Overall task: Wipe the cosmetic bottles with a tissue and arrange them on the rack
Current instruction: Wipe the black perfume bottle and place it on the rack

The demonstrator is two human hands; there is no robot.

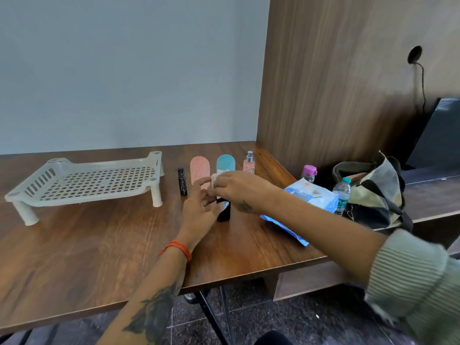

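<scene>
Five bottles (200, 170); one rack (84, 180); right hand (239, 189) pinching tissue (215, 177); left hand (201, 207) seemingly open.

wood-grain table (74, 257) fills 6 to 9 o'clock. pale blue-grey wall (124, 70) at 11 o'clock; brown wood panel (336, 83) at 1 o'clock. dark speckled floor (286, 319) at 6 o'clock.

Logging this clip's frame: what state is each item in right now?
rack: standing, nothing on it
slim black tube: upright, untouched
pink bottle: upright
teal bottle: upright
spray bottle: upright, capped
black bottle: upright, under both hands
tissue: pinched in right hand
left hand: beside the black bottle
wipes pack: lying flat
</scene>
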